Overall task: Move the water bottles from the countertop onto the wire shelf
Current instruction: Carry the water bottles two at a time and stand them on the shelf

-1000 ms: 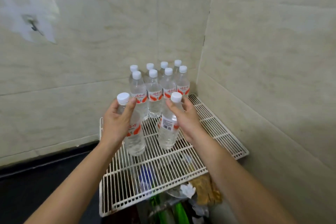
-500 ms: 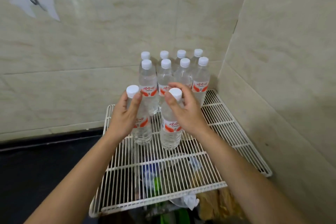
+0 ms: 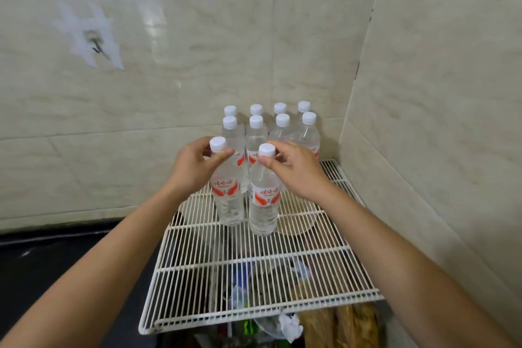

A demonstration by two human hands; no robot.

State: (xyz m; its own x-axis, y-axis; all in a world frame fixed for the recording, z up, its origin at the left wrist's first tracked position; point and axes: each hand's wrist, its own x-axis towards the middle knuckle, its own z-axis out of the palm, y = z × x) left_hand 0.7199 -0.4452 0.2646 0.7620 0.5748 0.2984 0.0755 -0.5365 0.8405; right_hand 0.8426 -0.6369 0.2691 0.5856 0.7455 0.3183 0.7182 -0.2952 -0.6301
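Two water bottles stand upright, caps up, side by side near the middle of the white wire shelf point(image 3: 282, 277): the left bottle point(image 3: 227, 192) held at its neck by the left hand point(image 3: 195, 168), the right bottle point(image 3: 264, 198) by the right hand point(image 3: 296, 169). Eight more bottles point(image 3: 255, 133) stand in two rows toward the shelf's back edge, near the tiled wall corner

The bottle point(image 3: 228, 192) under my left hand point(image 3: 195, 169) bears a label with red Chinese characters, 娃哈哈; the bottle point(image 3: 264, 198) under my right hand point(image 3: 296, 169) bears the same; smaller print unreadable.
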